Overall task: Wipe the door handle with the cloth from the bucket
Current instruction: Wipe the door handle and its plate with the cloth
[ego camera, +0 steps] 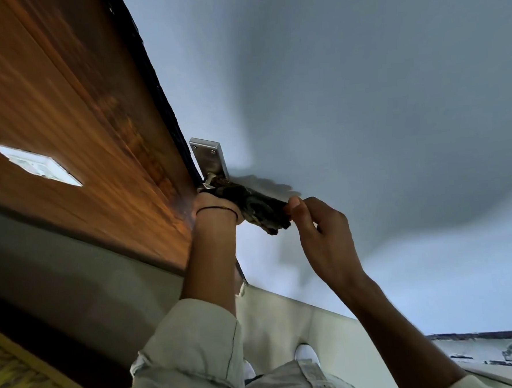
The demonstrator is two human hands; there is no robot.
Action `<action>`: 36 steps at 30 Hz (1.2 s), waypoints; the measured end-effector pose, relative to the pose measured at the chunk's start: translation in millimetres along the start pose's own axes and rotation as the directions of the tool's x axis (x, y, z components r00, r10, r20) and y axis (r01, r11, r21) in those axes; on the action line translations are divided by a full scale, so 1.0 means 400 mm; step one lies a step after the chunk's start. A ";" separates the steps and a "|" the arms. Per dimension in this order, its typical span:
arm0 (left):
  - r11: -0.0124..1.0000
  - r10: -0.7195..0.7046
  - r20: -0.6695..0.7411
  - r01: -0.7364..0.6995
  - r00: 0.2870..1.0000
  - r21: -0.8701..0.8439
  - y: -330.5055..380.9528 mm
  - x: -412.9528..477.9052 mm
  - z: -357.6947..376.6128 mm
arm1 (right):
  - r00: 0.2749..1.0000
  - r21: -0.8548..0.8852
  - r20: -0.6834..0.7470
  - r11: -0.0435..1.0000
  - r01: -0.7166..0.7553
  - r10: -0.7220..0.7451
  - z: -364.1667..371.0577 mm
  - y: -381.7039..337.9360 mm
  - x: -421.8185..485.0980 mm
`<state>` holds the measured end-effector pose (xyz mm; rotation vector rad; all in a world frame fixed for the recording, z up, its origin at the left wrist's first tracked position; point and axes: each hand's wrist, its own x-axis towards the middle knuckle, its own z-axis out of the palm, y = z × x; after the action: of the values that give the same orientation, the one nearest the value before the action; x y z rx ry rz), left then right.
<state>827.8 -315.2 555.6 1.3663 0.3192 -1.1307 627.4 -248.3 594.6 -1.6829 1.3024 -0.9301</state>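
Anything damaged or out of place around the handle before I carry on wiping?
Nothing broken shows on the silver metal handle plate. The dark, mottled cloth is wrapped round the lever, gripped by the left hand and pinched by the right hand. Low right, the pale wall's paint looks chipped and peeling.

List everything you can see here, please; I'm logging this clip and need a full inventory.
door: one, pale blue-grey, fills the upper right
handle plate: one, silver metal, on the door's edge, centre
cloth: one, dark and mottled, wrapped around the lever below the plate
wood panel: one, brown, upper left
wall switch: one, white, on the wood panel
patterned fabric: one, yellow, bottom left corner
shoe: one clearly seen, white, bottom centre
left hand: gripping the cloth near the plate, dark band on the wrist, pale sleeve
right hand: pinching the cloth's outer end
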 end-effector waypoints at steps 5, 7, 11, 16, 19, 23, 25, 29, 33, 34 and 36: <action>0.934 0.356 -0.357 -0.327 0.864 0.142 -0.018 -0.083 -0.019 | 0.999 0.010 -0.030 1.000 0.019 -0.019 -0.018 -0.007 -0.001; 0.898 0.428 -0.465 -0.422 0.775 0.125 -0.020 -0.124 -0.020 | 1.000 0.011 -0.024 1.000 0.007 -0.007 -0.023 -0.006 -0.007; 0.658 0.753 -0.355 -0.643 0.554 0.393 -0.039 -0.161 -0.041 | 1.000 -0.006 -0.025 1.000 0.005 -0.005 -0.013 -0.012 -0.014; 0.270 0.958 -0.092 -0.737 0.273 0.620 -0.019 -0.130 -0.074 | 1.000 -0.016 -0.020 1.000 0.022 -0.022 0.008 -0.022 -0.018; 0.036 0.958 0.207 -0.801 0.198 0.598 -0.060 -0.141 -0.101 | 0.999 -0.005 -0.024 1.000 0.024 -0.024 0.022 -0.021 -0.016; -0.135 0.877 0.464 -0.864 0.123 0.485 -0.085 -0.119 -0.140 | 0.997 -0.027 -0.060 0.998 0.052 -0.053 0.068 -0.034 0.005; -0.132 0.862 0.492 -0.886 0.118 0.444 -0.068 -0.107 -0.151 | 0.996 -0.041 -0.068 0.998 0.054 -0.056 0.095 -0.043 0.013; 0.166 0.911 0.269 -0.875 0.313 0.454 -0.041 -0.116 -0.145 | 0.995 -0.019 -0.090 0.999 0.037 -0.039 0.121 -0.055 0.029; 0.362 0.867 0.135 -0.794 0.479 0.489 -0.039 -0.114 -0.155 | 0.996 0.047 -0.086 0.998 -0.035 0.039 0.116 -0.055 0.045; 0.302 0.885 0.172 -0.815 0.433 0.494 -0.052 -0.125 -0.160 | 0.996 0.057 -0.077 0.998 -0.041 0.045 0.112 -0.051 0.045; 0.122 0.917 0.286 -0.877 0.279 0.466 -0.069 -0.145 -0.164 | 0.996 0.060 -0.072 0.997 -0.041 0.045 0.113 -0.047 0.050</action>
<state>805.7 -226.6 566.2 1.6806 -0.8615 -0.0327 679.2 -257.9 594.8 -1.5830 1.3412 -1.0032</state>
